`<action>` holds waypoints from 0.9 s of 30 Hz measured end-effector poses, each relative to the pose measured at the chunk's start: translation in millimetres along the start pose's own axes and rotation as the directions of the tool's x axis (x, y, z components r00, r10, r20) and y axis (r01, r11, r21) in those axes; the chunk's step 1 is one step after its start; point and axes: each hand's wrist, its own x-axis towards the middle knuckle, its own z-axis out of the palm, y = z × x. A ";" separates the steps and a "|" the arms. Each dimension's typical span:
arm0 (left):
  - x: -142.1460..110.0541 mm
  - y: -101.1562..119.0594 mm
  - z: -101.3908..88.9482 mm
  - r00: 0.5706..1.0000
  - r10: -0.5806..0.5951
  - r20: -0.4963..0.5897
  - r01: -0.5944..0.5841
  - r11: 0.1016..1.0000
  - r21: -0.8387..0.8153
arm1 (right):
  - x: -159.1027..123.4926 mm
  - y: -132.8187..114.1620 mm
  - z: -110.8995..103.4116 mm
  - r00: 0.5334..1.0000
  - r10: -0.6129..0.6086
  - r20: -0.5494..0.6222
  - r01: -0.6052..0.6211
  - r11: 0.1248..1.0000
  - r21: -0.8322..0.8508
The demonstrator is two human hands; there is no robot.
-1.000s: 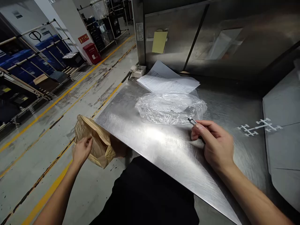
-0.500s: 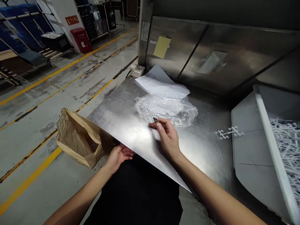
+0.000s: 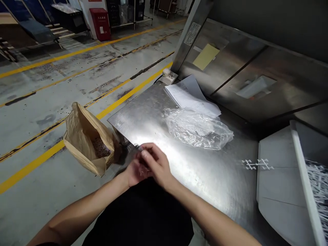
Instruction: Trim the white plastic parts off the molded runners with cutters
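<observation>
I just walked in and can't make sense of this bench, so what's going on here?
A person has brought both hands together at the edge of a metal table. The right hand holds something small, mostly hidden by the fingers, over the left hand. On the table lie a clear plastic bag, papers and a white branching piece. An open brown bag stands beside it.

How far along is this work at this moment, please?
It seems partly done: small pieces already lie in the brown bag. In progress: the right hand seems to pinch a small item, with the left hand close by. Perhaps left: one white branched piece on the table and many in the grey bin, though I cannot be sure.
</observation>
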 end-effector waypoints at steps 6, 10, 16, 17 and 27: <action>-18.3 -3.8 -8.8 0.948 -0.295 0.116 0.315 0.917 -0.243 | 81.6 7.5 -29.6 0.955 -0.165 -0.247 0.150 0.986 -0.080; -45.4 -23.5 -10.8 0.911 -0.394 0.123 0.412 0.854 -0.318 | 79.2 6.3 -28.4 0.987 -0.108 -0.118 0.109 0.994 0.000; -62.6 -24.5 5.8 0.979 -0.186 0.080 0.202 0.882 -0.425 | -18.0 -10.7 -10.1 0.916 0.200 0.348 -0.290 0.929 0.230; -57.8 -22.3 7.2 0.987 -0.152 0.061 0.163 0.884 -0.437 | -32.3 -14.3 -10.1 0.884 0.225 0.410 -0.349 0.900 0.259; -83.2 -15.7 40.8 0.915 -0.389 0.110 0.402 0.849 -0.343 | -92.0 -44.0 -83.1 0.985 -0.025 -0.168 0.084 0.930 0.357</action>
